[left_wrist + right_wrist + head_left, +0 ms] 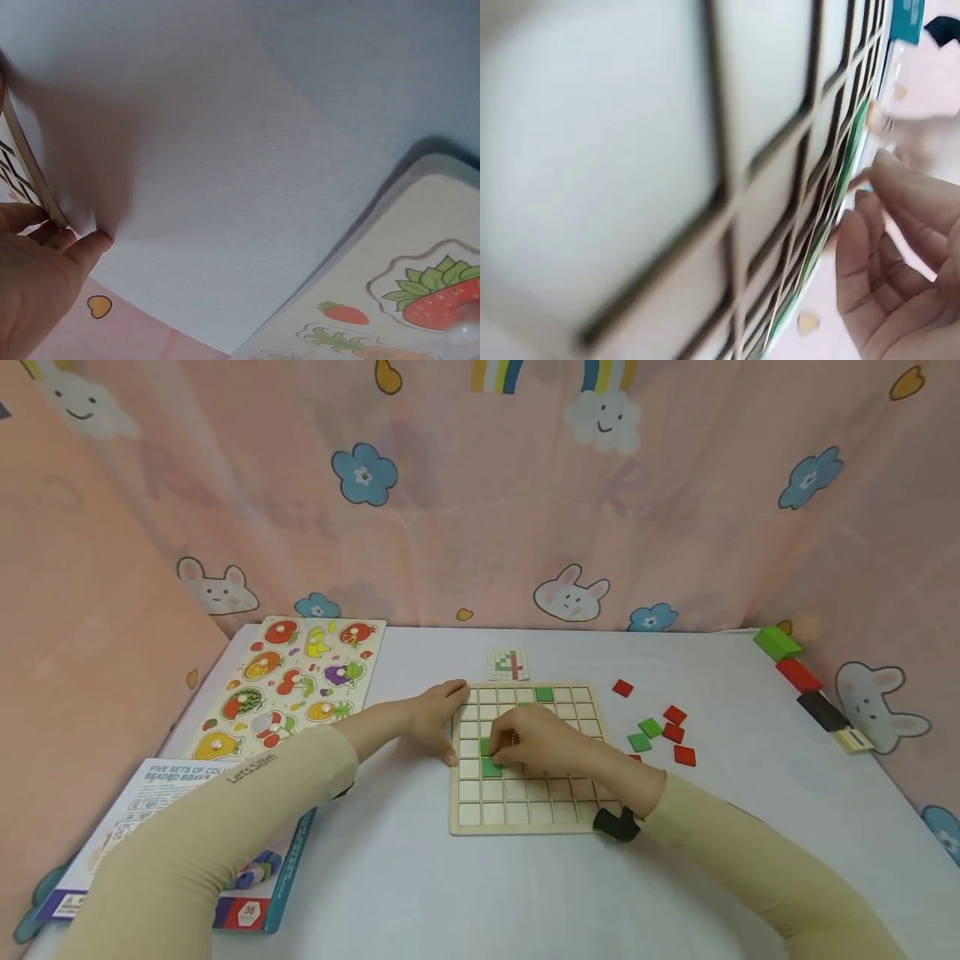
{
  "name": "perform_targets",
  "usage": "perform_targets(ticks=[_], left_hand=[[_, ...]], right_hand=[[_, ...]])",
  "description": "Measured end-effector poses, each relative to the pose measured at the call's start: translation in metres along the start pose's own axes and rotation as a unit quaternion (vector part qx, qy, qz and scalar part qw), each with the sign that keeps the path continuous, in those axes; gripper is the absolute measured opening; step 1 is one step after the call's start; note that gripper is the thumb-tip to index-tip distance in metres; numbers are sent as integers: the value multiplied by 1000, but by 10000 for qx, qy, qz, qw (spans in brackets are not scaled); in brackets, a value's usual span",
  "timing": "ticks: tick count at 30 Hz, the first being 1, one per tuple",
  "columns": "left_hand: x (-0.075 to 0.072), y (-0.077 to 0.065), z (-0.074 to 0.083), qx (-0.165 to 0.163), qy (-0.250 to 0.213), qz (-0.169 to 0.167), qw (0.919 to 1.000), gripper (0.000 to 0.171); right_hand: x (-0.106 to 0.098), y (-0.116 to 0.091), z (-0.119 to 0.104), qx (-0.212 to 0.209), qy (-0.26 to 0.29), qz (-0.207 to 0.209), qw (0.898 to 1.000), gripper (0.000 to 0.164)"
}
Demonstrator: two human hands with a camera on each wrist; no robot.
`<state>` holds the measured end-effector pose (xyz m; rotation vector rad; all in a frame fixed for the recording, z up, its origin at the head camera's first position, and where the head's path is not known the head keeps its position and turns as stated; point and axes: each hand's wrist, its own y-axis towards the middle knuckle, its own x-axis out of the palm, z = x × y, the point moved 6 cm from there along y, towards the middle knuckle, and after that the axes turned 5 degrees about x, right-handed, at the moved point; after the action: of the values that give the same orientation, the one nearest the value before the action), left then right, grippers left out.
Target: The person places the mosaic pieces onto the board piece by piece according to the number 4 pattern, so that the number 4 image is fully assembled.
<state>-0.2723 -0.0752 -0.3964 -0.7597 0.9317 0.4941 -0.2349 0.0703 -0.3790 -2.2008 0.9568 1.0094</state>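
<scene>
To the near left of the grid board, a printed box was partly hidden by the left sleeve. The board looked flat, stiff and fairly light, its plain rim the natural place for a hold. Near its left side sat two green tiles, which looked thin, hard and light, probably a little slick on the face; opposite edges seemed the best grip, since the cells left little side to catch. Over them, the right hand had its fingers bent and the tips near the thumb; one could not tell whether a tile was pinched there. The left hand rested against the board's left rim, thumb and fingers spread apart. To the board's right lay loose red tiles, seemingly just as light and easy to nudge. Just beyond its far rim lay a small pattern card, apparently thin and best lifted by a corner
</scene>
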Motion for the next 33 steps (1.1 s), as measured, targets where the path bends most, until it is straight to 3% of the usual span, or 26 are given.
perform_targets(ticks=[5,11,15,19,25,33], left_hand=[[0,1,1,-17,20,49,10000,123],[-1,0,1,-74,38,-1,10000,123],[-2,1,-2,-91,55,-18,9999,123],[-1,2,-3,-112,38,-20,9999,124],[0,0,-2,-142,55,-53,9999,124],[1,2,-1,-132,63,-61,9999,124]], right_hand=[[-28,-11,31,205,-100,267,9994,6],[-72,-41,91,648,-327,192,9972,18],[-95,-62,132,1155,-411,112,9924,25],[-104,-78,162,1693,-266,-136,9851,31],[-103,-89,184,2010,-135,-251,9792,32],[-97,-87,183,1928,-272,-165,9807,23]])
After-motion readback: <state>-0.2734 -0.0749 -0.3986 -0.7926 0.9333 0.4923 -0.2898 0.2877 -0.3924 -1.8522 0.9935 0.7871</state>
